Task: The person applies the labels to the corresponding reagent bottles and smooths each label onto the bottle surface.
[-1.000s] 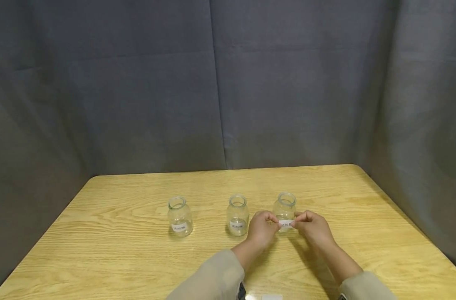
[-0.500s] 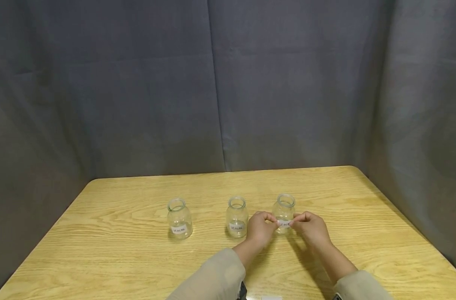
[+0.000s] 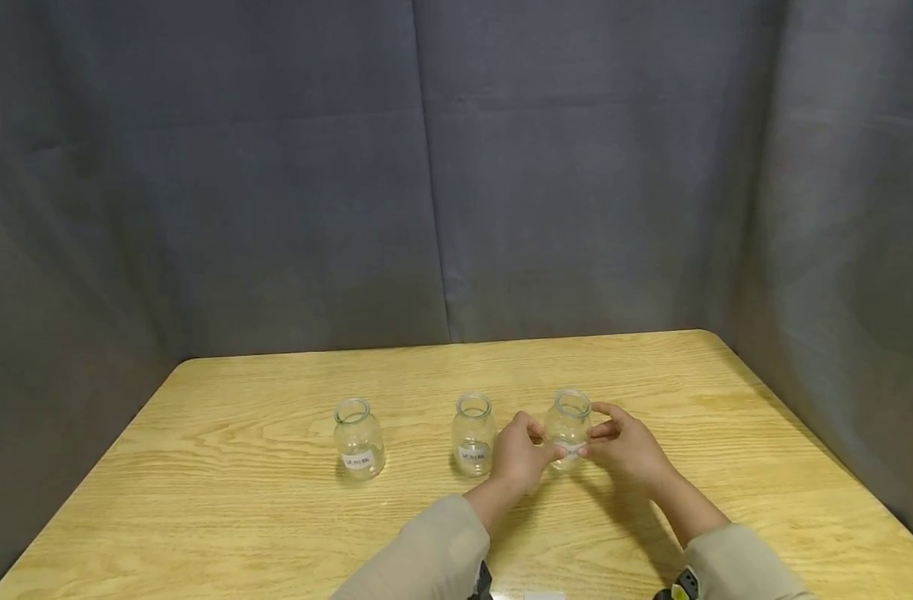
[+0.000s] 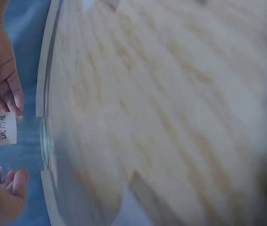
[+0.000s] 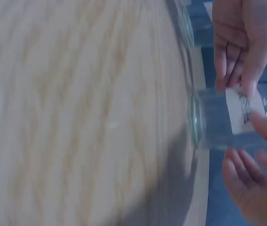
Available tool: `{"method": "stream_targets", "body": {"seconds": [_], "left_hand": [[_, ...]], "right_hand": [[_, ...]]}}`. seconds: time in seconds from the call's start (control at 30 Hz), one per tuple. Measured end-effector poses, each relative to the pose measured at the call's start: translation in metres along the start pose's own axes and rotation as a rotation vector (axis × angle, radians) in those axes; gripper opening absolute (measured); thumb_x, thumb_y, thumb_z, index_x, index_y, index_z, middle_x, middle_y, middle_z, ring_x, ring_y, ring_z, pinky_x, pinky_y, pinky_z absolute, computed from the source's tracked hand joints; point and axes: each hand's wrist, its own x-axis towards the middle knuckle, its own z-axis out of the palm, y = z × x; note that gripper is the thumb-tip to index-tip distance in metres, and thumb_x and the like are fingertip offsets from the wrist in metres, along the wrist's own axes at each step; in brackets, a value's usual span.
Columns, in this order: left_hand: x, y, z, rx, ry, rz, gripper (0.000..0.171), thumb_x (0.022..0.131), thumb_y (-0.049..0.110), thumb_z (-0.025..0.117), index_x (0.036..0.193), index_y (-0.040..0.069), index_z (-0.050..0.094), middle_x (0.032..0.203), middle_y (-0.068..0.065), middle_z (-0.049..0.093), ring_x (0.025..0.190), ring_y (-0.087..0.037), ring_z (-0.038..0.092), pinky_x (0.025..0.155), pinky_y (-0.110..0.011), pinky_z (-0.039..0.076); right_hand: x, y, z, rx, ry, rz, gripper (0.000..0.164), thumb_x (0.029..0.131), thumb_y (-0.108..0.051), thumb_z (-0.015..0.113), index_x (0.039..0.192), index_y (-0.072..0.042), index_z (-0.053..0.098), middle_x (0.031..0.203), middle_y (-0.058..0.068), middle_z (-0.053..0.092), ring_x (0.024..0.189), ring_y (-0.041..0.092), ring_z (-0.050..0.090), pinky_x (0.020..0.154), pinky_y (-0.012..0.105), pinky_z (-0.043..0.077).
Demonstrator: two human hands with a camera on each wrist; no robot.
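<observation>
Both hands are at the rightmost clear glass jar (image 3: 572, 421), which stands upright on the table. A white paper label (image 5: 239, 110) with dark printed characters lies across its front. My left hand (image 3: 518, 454) puts its thumb on the label's left part, its bent fingers along the jar's left side. From the right, my right hand (image 3: 627, 450) places its thumb on the label's other end, fingers partly spread around the jar's right side. In the left wrist view, both thumbs cover parts of the label (image 4: 10, 127).
Two similar jars with white labels stand to the left: a middle jar (image 3: 474, 433) close beside my left hand and a left jar (image 3: 359, 437). A white piece (image 3: 544, 596) lies at the table's (image 3: 224, 517) near edge. Grey curtains (image 3: 314, 183) surround the table.
Both hands pinched the label's ends earlier, holding it before the jar. Now the fingers have opened out along the jar's sides, with the thumbs on the label against the glass.
</observation>
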Motion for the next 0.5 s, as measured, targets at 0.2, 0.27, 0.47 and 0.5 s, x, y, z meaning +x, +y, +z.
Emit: {"method": "stream_targets", "body": {"seconds": [0.2,0.27,0.47,0.5], "left_hand": [[0.002,-0.002,0.004,-0.009,-0.03,0.007,0.044,0.068,0.015,0.072,0.105,0.001,0.054,0.099,-0.009,0.058,0.087,-0.02,0.056,0.069,-0.026,0.047],[0.003,-0.002,0.003,-0.011,-0.045,0.009,0.048,0.067,0.016,0.073,0.109,0.002,0.055,0.101,-0.009,0.058,0.089,-0.02,0.056,0.07,-0.026,0.047],[0.008,-0.002,0.0,-0.003,-0.07,-0.002,0.049,0.061,0.014,0.075,0.105,0.001,0.057,0.09,-0.005,0.06,0.083,-0.017,0.055,0.071,-0.025,0.046],[0.008,-0.002,0.0,0.002,-0.075,-0.008,0.049,0.061,0.014,0.075,0.104,0.001,0.057,0.09,-0.005,0.06,0.083,-0.017,0.055,0.071,-0.025,0.046]], "right_hand": [[0.004,0.007,-0.005,0.048,-0.068,-0.031,0.059,0.073,-0.013,0.068,0.12,0.006,0.038,0.11,0.028,0.049,0.101,0.038,0.048,0.077,0.038,0.045],[0.005,0.008,-0.006,0.077,-0.076,-0.029,0.057,0.072,-0.012,0.068,0.117,0.006,0.039,0.113,0.03,0.047,0.104,0.039,0.046,0.078,0.039,0.045],[0.006,0.012,-0.006,0.02,-0.064,-0.018,0.055,0.07,-0.017,0.07,0.112,0.006,0.044,0.114,0.028,0.048,0.103,0.038,0.047,0.08,0.041,0.043],[0.006,0.013,-0.006,0.012,-0.067,-0.015,0.055,0.069,-0.018,0.07,0.112,0.006,0.044,0.114,0.027,0.048,0.103,0.038,0.047,0.081,0.042,0.042]]}}
